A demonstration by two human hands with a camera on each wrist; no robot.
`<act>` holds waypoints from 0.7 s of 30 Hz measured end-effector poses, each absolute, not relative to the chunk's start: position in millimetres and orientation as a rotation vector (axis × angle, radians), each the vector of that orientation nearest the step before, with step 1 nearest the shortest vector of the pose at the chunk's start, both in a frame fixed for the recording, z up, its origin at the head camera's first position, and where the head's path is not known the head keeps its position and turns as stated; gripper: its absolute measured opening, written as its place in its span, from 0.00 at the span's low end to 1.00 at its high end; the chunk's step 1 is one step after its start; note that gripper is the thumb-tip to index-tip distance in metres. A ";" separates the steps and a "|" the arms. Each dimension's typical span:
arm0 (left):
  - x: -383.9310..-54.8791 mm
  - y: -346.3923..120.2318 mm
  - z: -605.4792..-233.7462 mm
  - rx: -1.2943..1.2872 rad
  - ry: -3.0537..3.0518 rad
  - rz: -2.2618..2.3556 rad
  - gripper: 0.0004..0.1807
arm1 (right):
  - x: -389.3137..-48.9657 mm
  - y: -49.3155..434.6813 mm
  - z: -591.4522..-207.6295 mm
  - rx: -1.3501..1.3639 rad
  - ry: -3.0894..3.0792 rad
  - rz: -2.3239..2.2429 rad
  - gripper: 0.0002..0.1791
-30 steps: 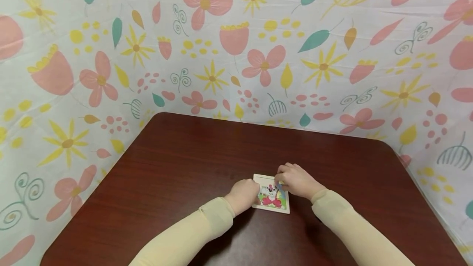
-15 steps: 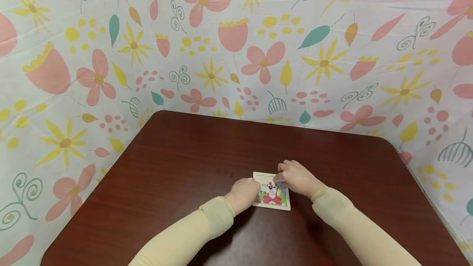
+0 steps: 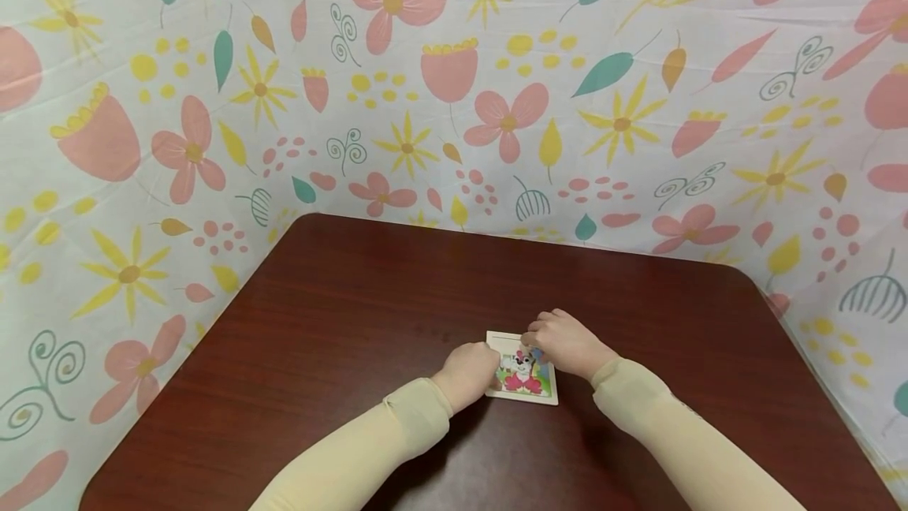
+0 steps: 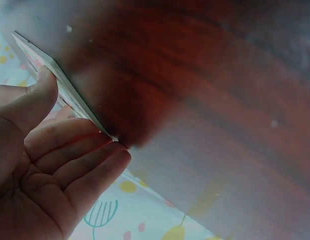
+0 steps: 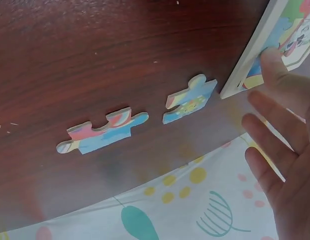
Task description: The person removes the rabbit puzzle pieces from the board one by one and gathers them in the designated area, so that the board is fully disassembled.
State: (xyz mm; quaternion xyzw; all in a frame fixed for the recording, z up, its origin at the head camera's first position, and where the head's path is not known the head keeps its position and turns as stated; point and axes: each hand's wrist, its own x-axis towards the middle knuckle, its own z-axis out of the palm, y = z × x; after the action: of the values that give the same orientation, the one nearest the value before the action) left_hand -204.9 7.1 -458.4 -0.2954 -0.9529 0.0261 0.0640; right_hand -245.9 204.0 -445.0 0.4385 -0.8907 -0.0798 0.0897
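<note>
A small wooden jigsaw board (image 3: 522, 398) with a cartoon animal in red lies on the table. My left hand (image 3: 467, 375) grips its left edge. In the left wrist view the thumb (image 4: 46, 82) rests on top of the board (image 4: 75, 97), and the other fingers lie along its side. My right hand (image 3: 567, 344) is over the upper right corner. There, in the right wrist view, the thumb (image 5: 273, 65) meets a puzzle piece (image 5: 293, 42) on the board, with another fingertip at its far side. Much of that piece is hidden by the fingers.
Two loose jigsaw pieces lie on the tabletop in the right wrist view: a long piece (image 5: 106, 134) and a smaller piece with a yellow shape (image 5: 192, 102). The dark red-brown table (image 3: 369, 282) ends at a flower-patterned cloth (image 3: 454, 156) behind and on both sides.
My right hand has shifted slightly left over the board, and more of the animal's dark eye area shows beside the fingers. My left hand keeps its grip on the board's edge.
</note>
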 end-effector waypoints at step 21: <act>-204.4 7.9 -458.7 -0.873 -2.900 0.030 0.13 | -241.7 204.6 -447.8 1.226 -2.724 -0.129 0.18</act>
State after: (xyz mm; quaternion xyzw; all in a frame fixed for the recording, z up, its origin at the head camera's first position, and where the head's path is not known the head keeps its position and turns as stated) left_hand -204.4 7.9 -458.7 -0.2879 -0.9559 0.0100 0.0565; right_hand -241.7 204.6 -447.8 0.4089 -0.9084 -0.0431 0.0757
